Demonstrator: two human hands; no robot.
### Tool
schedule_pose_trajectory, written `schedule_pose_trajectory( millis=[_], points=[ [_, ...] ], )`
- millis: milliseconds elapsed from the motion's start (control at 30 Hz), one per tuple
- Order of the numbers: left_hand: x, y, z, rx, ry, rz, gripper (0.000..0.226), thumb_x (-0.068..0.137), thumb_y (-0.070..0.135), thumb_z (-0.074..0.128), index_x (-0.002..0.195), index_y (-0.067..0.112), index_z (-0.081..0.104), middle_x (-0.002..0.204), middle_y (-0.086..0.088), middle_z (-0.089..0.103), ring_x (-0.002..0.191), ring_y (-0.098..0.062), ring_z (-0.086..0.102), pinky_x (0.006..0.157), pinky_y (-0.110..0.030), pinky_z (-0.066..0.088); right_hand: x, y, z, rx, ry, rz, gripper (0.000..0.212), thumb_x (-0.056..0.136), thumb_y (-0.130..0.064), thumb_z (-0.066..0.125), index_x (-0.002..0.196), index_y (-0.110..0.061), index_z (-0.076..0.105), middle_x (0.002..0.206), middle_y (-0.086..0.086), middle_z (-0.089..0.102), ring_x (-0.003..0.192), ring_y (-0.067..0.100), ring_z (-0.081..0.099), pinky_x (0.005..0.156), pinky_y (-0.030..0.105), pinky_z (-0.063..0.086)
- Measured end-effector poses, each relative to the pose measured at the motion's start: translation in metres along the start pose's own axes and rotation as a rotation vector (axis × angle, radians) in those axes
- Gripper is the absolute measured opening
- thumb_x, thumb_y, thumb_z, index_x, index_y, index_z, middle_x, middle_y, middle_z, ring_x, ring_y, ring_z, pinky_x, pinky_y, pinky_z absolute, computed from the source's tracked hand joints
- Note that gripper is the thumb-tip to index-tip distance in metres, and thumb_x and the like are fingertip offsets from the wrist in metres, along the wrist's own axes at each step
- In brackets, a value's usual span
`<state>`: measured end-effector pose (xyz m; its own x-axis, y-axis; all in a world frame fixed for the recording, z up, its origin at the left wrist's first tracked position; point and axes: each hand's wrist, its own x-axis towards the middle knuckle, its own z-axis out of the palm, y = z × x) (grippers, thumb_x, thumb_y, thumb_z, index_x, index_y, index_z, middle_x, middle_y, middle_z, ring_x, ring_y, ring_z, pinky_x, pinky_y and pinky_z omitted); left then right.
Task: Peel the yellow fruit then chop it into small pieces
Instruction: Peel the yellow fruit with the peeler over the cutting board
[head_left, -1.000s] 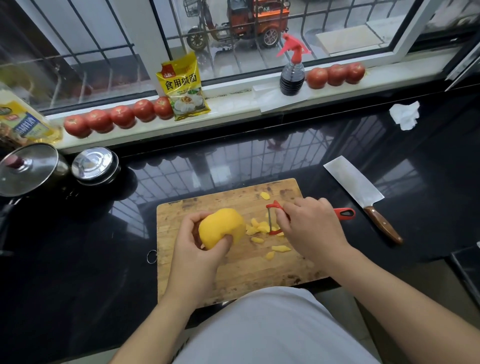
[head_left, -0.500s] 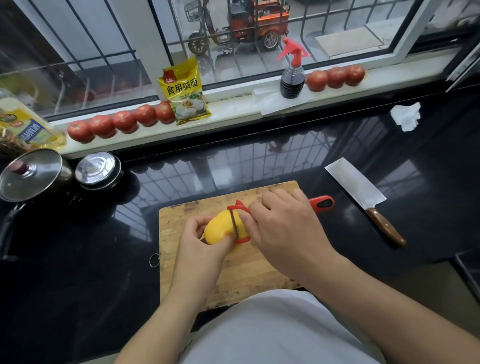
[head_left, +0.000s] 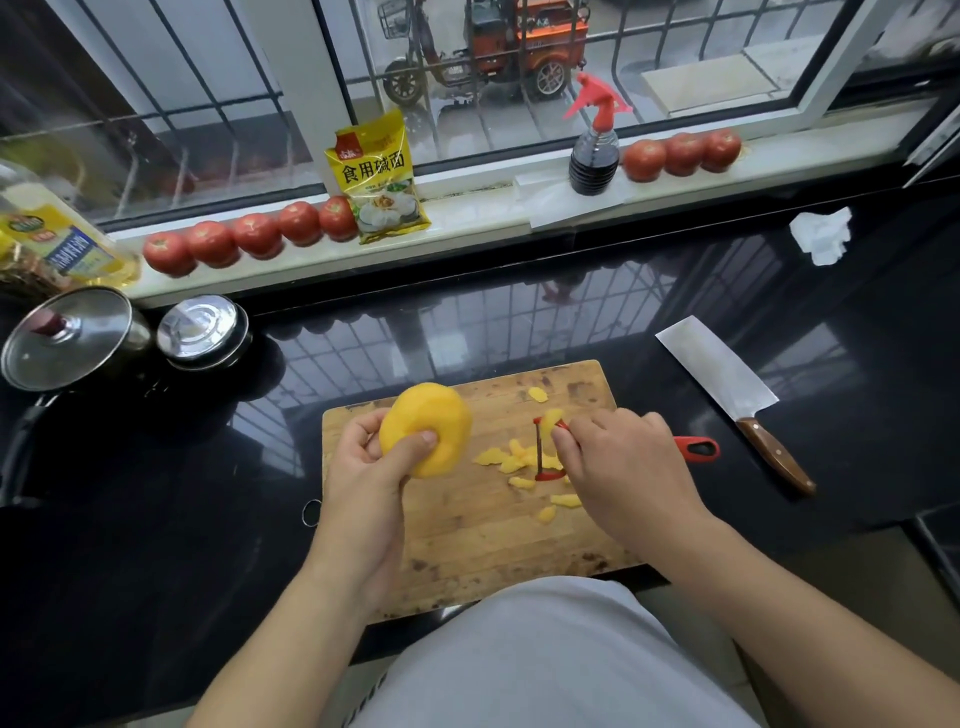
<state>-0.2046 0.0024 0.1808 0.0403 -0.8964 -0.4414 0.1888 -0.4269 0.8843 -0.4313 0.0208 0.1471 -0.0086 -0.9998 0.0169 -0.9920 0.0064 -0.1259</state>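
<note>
My left hand (head_left: 363, 467) grips the yellow fruit (head_left: 426, 428) above the left part of the wooden cutting board (head_left: 467, 535), thumb pressed on its near side. My right hand (head_left: 623, 467) holds a red peeler (head_left: 545, 447) over the board's right half, apart from the fruit; its red handle end (head_left: 698, 448) sticks out past my hand. A strip of yellow peel (head_left: 551, 417) clings to the peeler's blade. Several yellow peel scraps (head_left: 511, 462) lie on the board between my hands.
A cleaver (head_left: 727, 384) with a brown handle lies on the black counter (head_left: 156, 519) right of the board. Two lidded pots (head_left: 78, 338) stand at the left. Tomatoes (head_left: 254, 234), a yellow packet (head_left: 379, 176) and a spray bottle (head_left: 595, 150) line the windowsill. Crumpled tissue (head_left: 823, 234) lies far right.
My right hand has drawn the peeler off the fruit and moved right, carrying a peel strip. My left hand has turned the fruit and lifted it slightly left.
</note>
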Motion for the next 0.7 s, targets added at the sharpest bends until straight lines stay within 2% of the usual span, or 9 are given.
schedule_pose_trajectory(
  millis=[133,233,333,433,500,533,600,633,700],
  points=[
    [-0.002,-0.007,0.001,-0.023,-0.046,-0.063,0.047,0.085,0.010,0.074,0.130,0.015,0.064,0.119,-0.005,0.075,0.107,-0.019,0.069,0.092,-0.033,0.051,0.006,-0.008,-0.012,0.081,0.122,-0.031,0.043,0.108,-0.042,0.024,0.074,-0.027,0.045,0.067,-0.011,0.046,0.064,0.016,0.042,0.065,0.036,0.035],
    [-0.007,-0.008,0.005,0.059,-0.087,-0.090,0.039,0.093,0.007,0.067,0.130,0.018,0.067,0.118,-0.004,0.076,0.109,-0.021,0.068,0.097,-0.037,0.053,0.006,-0.019,-0.025,0.127,0.227,-0.100,0.033,0.107,-0.039,0.033,0.075,-0.029,0.037,0.067,-0.012,0.039,0.064,0.015,0.035,0.067,0.032,0.025],
    [-0.009,-0.007,0.009,0.111,-0.113,-0.117,0.035,0.094,0.006,0.065,0.126,0.021,0.071,0.116,-0.005,0.076,0.107,-0.023,0.068,0.097,-0.040,0.055,0.005,-0.027,-0.033,0.118,0.237,-0.151,0.034,0.107,-0.039,0.035,0.075,-0.029,0.036,0.066,-0.013,0.037,0.063,0.015,0.035,0.068,0.031,0.022],
    [-0.010,-0.007,0.010,0.067,-0.122,-0.170,0.034,0.096,0.006,0.062,0.126,0.020,0.071,0.118,-0.009,0.075,0.106,-0.025,0.068,0.103,-0.050,0.052,0.009,-0.026,-0.034,0.200,0.300,-0.153,0.032,0.106,-0.037,0.037,0.075,-0.029,0.036,0.068,-0.013,0.038,0.063,0.015,0.035,0.066,0.032,0.025],
    [-0.010,-0.005,0.010,0.002,-0.134,-0.202,0.033,0.098,0.004,0.058,0.127,0.015,0.069,0.115,-0.010,0.076,0.103,-0.026,0.070,0.108,-0.055,0.048,0.016,-0.018,-0.027,0.155,0.327,-0.123,0.032,0.104,-0.031,0.047,0.072,-0.026,0.042,0.067,-0.012,0.041,0.061,0.015,0.037,0.063,0.032,0.028],
    [-0.010,-0.005,0.009,-0.030,-0.139,-0.215,0.033,0.098,0.002,0.056,0.127,0.011,0.068,0.112,-0.010,0.077,0.101,-0.025,0.071,0.108,-0.055,0.048,0.020,-0.011,-0.019,0.013,0.196,-0.121,0.030,0.100,-0.028,0.056,0.072,-0.025,0.047,0.066,-0.011,0.046,0.059,0.016,0.041,0.062,0.032,0.031],
    [-0.010,-0.005,0.008,-0.079,-0.144,-0.231,0.033,0.098,0.001,0.055,0.128,0.007,0.066,0.110,-0.011,0.076,0.098,-0.024,0.071,0.108,-0.054,0.048,0.018,0.002,0.005,-0.272,-0.295,-0.039,0.012,0.095,-0.025,0.061,0.084,-0.023,0.059,0.076,-0.007,0.060,0.064,0.019,0.053,0.067,0.033,0.036],
    [-0.011,-0.005,0.006,-0.079,-0.151,-0.231,0.033,0.097,0.001,0.056,0.128,0.007,0.066,0.112,-0.012,0.076,0.099,-0.024,0.071,0.107,-0.053,0.049,0.014,0.008,0.012,-0.342,-0.482,0.034,0.004,0.096,-0.023,0.059,0.095,-0.023,0.063,0.084,-0.006,0.064,0.069,0.019,0.056,0.070,0.034,0.036],
    [-0.011,-0.004,0.003,-0.016,-0.156,-0.221,0.035,0.096,0.004,0.060,0.129,0.011,0.067,0.118,-0.012,0.075,0.103,-0.024,0.070,0.101,-0.047,0.053,0.005,0.016,0.019,-0.381,-0.588,0.075,0.016,0.097,-0.021,0.055,0.110,-0.024,0.064,0.088,-0.005,0.063,0.072,0.019,0.056,0.071,0.035,0.034]
  ],
)
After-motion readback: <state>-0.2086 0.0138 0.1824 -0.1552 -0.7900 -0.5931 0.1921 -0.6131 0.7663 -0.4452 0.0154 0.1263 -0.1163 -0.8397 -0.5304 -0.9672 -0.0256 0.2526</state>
